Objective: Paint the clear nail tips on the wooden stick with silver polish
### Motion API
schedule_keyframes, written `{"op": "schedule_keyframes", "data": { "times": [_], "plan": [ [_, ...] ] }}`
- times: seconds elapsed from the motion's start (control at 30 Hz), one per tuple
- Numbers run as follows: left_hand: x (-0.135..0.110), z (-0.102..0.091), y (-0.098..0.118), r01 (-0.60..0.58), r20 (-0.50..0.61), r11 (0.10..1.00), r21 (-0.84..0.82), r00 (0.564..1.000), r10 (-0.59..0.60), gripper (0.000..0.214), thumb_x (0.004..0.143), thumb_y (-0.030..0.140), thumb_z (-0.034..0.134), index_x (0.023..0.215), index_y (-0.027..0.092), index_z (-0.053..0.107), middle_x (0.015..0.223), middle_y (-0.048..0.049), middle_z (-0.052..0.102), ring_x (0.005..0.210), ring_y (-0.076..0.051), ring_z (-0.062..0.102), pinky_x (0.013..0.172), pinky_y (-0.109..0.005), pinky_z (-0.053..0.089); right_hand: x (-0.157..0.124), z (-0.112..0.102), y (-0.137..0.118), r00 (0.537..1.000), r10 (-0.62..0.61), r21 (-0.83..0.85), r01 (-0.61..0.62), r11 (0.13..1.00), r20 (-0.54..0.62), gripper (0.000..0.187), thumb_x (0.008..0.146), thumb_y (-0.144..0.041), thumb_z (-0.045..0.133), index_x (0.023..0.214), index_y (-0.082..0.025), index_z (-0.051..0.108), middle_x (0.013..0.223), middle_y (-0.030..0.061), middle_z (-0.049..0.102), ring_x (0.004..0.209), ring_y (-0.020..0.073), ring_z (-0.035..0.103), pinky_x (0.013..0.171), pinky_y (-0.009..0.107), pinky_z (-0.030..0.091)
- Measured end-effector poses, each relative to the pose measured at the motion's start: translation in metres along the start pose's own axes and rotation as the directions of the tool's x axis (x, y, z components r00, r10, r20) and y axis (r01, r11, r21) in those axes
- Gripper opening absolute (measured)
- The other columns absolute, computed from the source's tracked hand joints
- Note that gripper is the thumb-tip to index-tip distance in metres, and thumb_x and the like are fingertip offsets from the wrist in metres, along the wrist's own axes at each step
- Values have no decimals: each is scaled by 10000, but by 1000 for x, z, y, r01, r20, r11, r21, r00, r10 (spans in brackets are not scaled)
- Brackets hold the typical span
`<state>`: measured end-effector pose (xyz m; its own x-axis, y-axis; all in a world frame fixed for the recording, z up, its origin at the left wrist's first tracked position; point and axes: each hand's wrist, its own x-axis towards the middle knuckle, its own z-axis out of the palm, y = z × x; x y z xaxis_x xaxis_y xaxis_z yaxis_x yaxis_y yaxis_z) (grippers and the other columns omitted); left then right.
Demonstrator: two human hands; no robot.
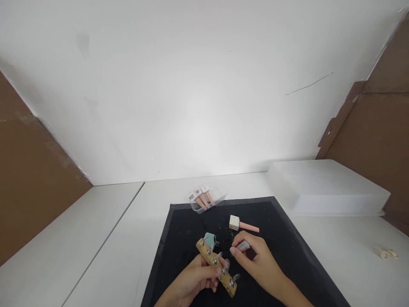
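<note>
My left hand (195,279) grips a wooden strip (217,266) that carries a row of metal studs and clear nail tips, held slanted over a black mat (179,238). A pale teal piece (210,239) sits at the strip's far end. My right hand (257,258) pinches a small silvery tube-like item (243,244) just right of the strip. Beyond my right hand, a cream cube on a pink stick (241,224) lies on the mat.
A clear packet holding three pink sticks with labelled heads (202,197) lies at the mat's far edge. A white box (326,185) stands at the right. Small pale rings (387,253) lie far right. Brown panels flank the white table.
</note>
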<state>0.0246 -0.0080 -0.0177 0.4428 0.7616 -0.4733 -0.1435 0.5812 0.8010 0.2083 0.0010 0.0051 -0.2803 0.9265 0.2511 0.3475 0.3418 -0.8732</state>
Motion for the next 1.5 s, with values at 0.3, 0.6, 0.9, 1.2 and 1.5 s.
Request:
{"op": "schedule_keyframes", "data": {
  "times": [0.3, 0.6, 0.9, 1.2, 1.5],
  "plan": [
    [3, -2, -4, -12, 2, 1000, 12, 1000, 12, 304, 575, 224, 711, 834, 129, 583, 638, 21, 545, 506, -67, 465, 525, -229, 357, -3, 3, -7, 993, 66, 72, -74, 995, 101, 123, 776, -254, 553, 683, -175, 540, 538, -45, 455, 501, 113, 427, 458, 199, 342],
    [2, 1, -2, -9, 0, 1000, 27, 1000, 9, 314, 559, 204, 706, 839, 133, 580, 651, 23, 539, 512, -71, 461, 522, -230, 356, 0, 6, 7, 995, 45, 7, -46, 999, 90, 98, 797, -202, 528, 706, -171, 543, 550, -37, 506, 479, 106, 434, 447, 192, 319],
    [-3, 3, 1, -10, 3, 1000, 26, 1000, 10, 312, 578, 213, 698, 855, 120, 589, 732, -8, 568, 531, -67, 468, 533, -231, 359, 1, 2, 5, 999, 51, -92, -51, 994, -1, 124, 810, -233, 514, 701, -181, 542, 537, -48, 445, 464, 107, 405, 442, 204, 298],
    [-2, 3, 2, 12, -33, 1000, 14, 999, -12, 346, 546, 250, 725, 831, 131, 569, 621, 28, 536, 509, -70, 458, 533, -242, 358, -2, -1, -8, 996, 54, 81, -60, 995, 73, 149, 782, -272, 547, 669, -177, 532, 530, -51, 439, 488, 107, 418, 451, 195, 340],
    [3, 2, 0, 0, -17, 1000, 9, 1000, 1, 347, 545, 266, 727, 818, 132, 558, 594, 33, 530, 500, -71, 455, 521, -237, 338, -3, 3, 1, 994, -5, -24, 8, 1000, 107, 69, 783, -190, 527, 719, -180, 548, 553, -49, 479, 467, 94, 419, 439, 183, 325]
  ]
}}
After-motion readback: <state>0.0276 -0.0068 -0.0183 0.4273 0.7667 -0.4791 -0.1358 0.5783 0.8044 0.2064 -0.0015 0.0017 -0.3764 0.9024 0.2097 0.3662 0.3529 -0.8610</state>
